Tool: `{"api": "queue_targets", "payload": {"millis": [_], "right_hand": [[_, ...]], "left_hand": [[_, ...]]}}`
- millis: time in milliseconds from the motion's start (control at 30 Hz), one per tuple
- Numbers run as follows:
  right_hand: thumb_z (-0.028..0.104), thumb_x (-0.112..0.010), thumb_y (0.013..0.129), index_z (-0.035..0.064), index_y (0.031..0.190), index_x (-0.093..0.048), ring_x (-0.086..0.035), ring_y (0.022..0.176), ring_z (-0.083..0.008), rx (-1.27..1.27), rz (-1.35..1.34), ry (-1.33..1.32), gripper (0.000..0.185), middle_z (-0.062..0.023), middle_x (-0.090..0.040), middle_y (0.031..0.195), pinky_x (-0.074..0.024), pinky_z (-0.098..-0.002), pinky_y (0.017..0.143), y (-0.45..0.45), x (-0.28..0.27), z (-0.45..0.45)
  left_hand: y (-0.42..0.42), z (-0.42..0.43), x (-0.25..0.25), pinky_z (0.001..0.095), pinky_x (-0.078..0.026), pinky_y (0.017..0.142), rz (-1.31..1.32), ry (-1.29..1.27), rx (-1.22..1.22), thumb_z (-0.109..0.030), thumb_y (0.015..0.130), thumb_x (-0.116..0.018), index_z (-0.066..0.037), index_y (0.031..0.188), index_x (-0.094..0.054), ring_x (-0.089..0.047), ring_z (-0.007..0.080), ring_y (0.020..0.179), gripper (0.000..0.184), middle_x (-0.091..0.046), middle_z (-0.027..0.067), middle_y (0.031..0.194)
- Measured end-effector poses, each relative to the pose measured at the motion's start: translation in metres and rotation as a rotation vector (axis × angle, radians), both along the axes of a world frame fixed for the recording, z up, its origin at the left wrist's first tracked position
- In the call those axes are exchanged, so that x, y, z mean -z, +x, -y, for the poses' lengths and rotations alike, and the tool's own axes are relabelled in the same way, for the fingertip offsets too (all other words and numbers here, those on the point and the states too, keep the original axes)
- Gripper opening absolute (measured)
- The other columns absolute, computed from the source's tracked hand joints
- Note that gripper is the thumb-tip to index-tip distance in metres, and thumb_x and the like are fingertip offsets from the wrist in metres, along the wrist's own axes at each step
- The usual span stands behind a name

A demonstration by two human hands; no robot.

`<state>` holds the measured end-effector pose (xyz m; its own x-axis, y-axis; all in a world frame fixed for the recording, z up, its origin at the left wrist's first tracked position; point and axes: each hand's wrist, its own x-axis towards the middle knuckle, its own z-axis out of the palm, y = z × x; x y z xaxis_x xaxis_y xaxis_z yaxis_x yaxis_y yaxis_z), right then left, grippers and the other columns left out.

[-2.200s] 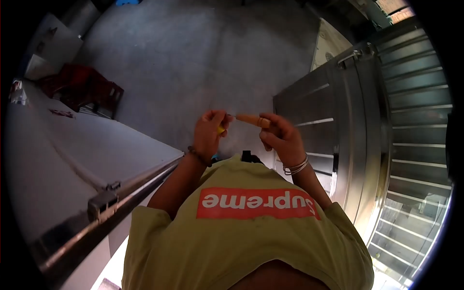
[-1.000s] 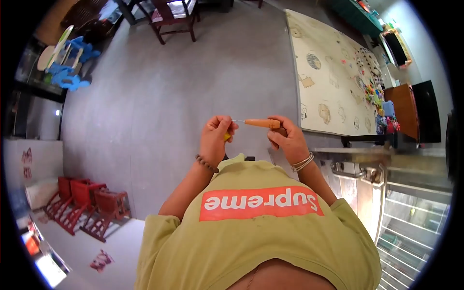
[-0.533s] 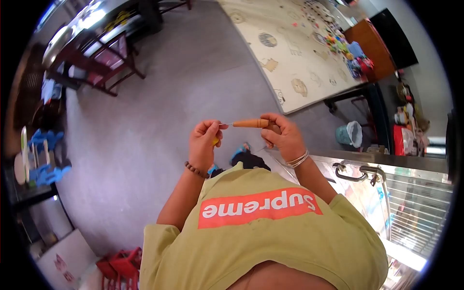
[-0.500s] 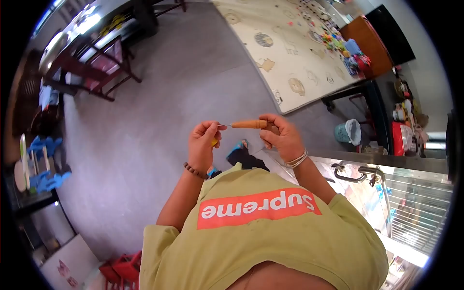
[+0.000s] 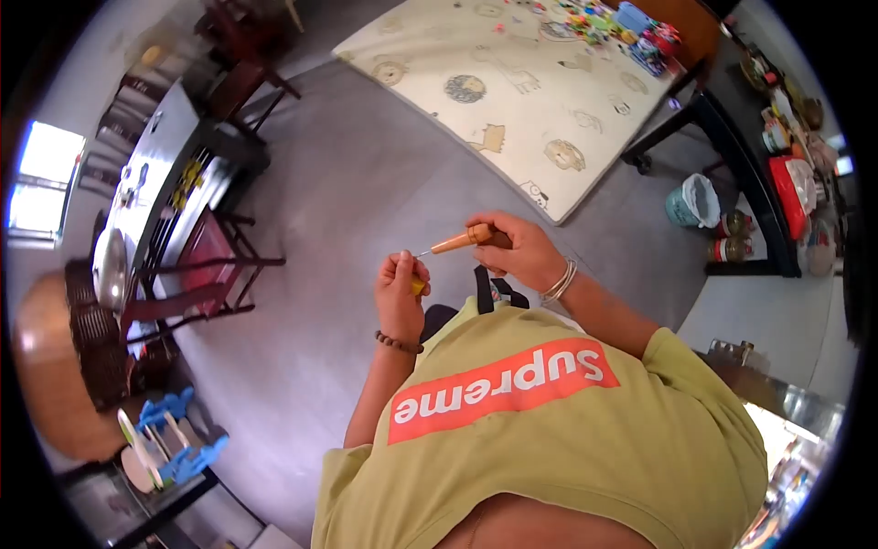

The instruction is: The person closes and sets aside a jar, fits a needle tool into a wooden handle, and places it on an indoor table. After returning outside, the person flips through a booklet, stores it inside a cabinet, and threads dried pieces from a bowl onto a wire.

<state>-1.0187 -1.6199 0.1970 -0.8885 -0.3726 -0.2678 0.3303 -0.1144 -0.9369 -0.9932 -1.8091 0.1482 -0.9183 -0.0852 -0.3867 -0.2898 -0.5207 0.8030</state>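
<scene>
A tool with a tapered wooden handle (image 5: 457, 240) and a thin metal shaft is held in my right hand (image 5: 518, 249), whose fingers wrap round the handle's thick end. The shaft points down and left toward my left hand (image 5: 400, 295). Between the closed fingers of my left hand shows a small yellow object (image 5: 418, 285), mostly hidden. The shaft's tip lies by my left fingertips; whether it touches them I cannot tell. Both hands are in front of my chest, above the grey floor.
A patterned play mat (image 5: 512, 101) with toys lies ahead. On the left are a dark table (image 5: 165, 146), a wooden chair (image 5: 206, 265) and a blue and white child seat (image 5: 169, 439). To the right stand a lined bin (image 5: 692, 201) and a black-legged table (image 5: 745, 174).
The view has turned and moved into the room, and the metal door has mostly left it. The tool now slants down to the left. Both hands keep their holds.
</scene>
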Motion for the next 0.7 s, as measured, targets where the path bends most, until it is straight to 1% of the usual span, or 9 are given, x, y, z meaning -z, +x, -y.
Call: {"api": "queue_targets", "payload": {"millis": [67, 133, 200, 233, 300, 367, 433, 533, 700], "right_hand": [[0.0, -0.055, 0.078, -0.0002, 0.11, -0.046, -0.046, 0.061, -0.0062, 0.004, 0.041, -0.054, 0.033, -0.001, -0.05, 0.082, -0.0385, -0.0209, 0.049, -0.022, 0.001, -0.008], [0.0, -0.055, 0.078, -0.0001, 0.11, -0.047, -0.046, 0.061, -0.0062, 0.083, 0.065, -0.069, 0.033, -0.0009, -0.051, 0.082, -0.0386, -0.0208, 0.049, -0.039, 0.001, -0.018], [0.001, -0.055, 0.078, -0.0003, 0.11, -0.047, -0.046, 0.061, -0.0062, 0.191, 0.069, 0.029, 0.033, -0.0008, -0.051, 0.082, -0.0388, -0.0208, 0.049, -0.055, 0.005, -0.029], [0.001, -0.054, 0.078, -0.0001, 0.109, -0.047, -0.046, 0.06, -0.0064, 0.259, 0.051, 0.087, 0.032, -0.0008, -0.051, 0.079, -0.0391, -0.021, 0.049, -0.062, 0.004, -0.033], [0.001, -0.054, 0.077, -0.0003, 0.107, -0.048, -0.046, 0.058, -0.0065, 0.376, 0.044, 0.083, 0.03, -0.0012, -0.051, 0.077, -0.0384, -0.0212, 0.048, -0.074, 0.01, -0.041], [0.002, -0.054, 0.077, -0.0008, 0.104, -0.048, -0.044, 0.055, -0.0069, 0.493, 0.025, 0.024, 0.028, -0.002, -0.05, 0.072, -0.0368, -0.0217, 0.046, -0.088, 0.011, -0.051], [0.002, -0.054, 0.077, -0.0008, 0.104, -0.048, -0.044, 0.054, -0.0071, 0.611, 0.022, 0.035, 0.028, -0.0022, -0.05, 0.071, -0.0363, -0.0219, 0.046, -0.098, 0.004, -0.054], [0.001, -0.053, 0.077, -0.0012, 0.105, -0.047, -0.043, 0.053, -0.0076, 0.772, 0.035, 0.017, 0.029, -0.0028, -0.049, 0.069, -0.0356, -0.0222, 0.045, -0.11, -0.006, -0.066], [0.001, -0.053, 0.078, -0.0037, 0.104, -0.045, -0.042, 0.052, -0.0083, 1.01, 0.022, 0.018, 0.028, -0.0039, -0.049, 0.067, -0.0352, -0.0226, 0.045, -0.102, 0.001, -0.09]], "left_hand": [[-0.026, -0.005, 0.003, 0.0222, -0.035, 0.046, 0.006, 0.009, 0.08, -0.023, 0.089, -0.046, -0.009, 0.075, -0.045, -0.045, 0.0094, 0.054, 0.02, -0.05, 0.002, 0.063], [-0.054, -0.013, 0.009, 0.0226, -0.035, 0.045, 0.014, 0.01, 0.183, -0.024, 0.089, -0.046, -0.009, 0.075, -0.045, -0.045, 0.0097, 0.053, 0.021, -0.05, 0.0019, 0.063], [-0.087, -0.023, 0.015, 0.0217, -0.035, 0.043, 0.079, 0.067, 0.255, -0.025, 0.09, -0.044, -0.008, 0.071, -0.044, -0.044, 0.0092, 0.05, 0.025, -0.049, 0.0024, 0.061], [-0.103, -0.028, 0.018, 0.0217, -0.035, 0.043, 0.085, 0.071, 0.322, -0.025, 0.09, -0.044, -0.008, 0.071, -0.044, -0.044, 0.0092, 0.05, 0.025, -0.049, 0.0024, 0.061], [-0.142, -0.043, 0.02, 0.0222, -0.033, 0.043, 0.108, 0.017, 0.427, -0.026, 0.09, -0.043, -0.009, 0.072, -0.042, -0.042, 0.0098, 0.05, 0.025, -0.045, 0.0016, 0.059], [-0.178, -0.057, 0.016, 0.022, -0.034, 0.044, 0.071, 0.044, 0.571, -0.025, 0.09, -0.043, -0.009, 0.072, -0.043, -0.043, 0.0099, 0.05, 0.025, -0.046, 0.002, 0.059], [-0.214, -0.071, 0.011, 0.0218, -0.035, 0.045, 0.03, 0.062, 0.7, -0.024, 0.09, -0.043, -0.008, 0.071, -0.044, -0.043, 0.01, 0.051, 0.025, -0.047, 0.0023, 0.06], [-0.261, -0.095, 0.01, 0.0222, -0.035, 0.046, -0.013, 0.004, 0.889, -0.023, 0.09, -0.043, -0.008, 0.072, -0.044, -0.043, 0.0103, 0.051, 0.024, -0.047, 0.0026, 0.06], [-0.295, -0.15, 0.013, 0.0226, -0.035, 0.046, -0.103, 0.044, 1.154, -0.02, 0.089, -0.045, -0.007, 0.075, -0.047, -0.043, 0.0103, 0.052, 0.019, -0.049, 0.0041, 0.062]]}}
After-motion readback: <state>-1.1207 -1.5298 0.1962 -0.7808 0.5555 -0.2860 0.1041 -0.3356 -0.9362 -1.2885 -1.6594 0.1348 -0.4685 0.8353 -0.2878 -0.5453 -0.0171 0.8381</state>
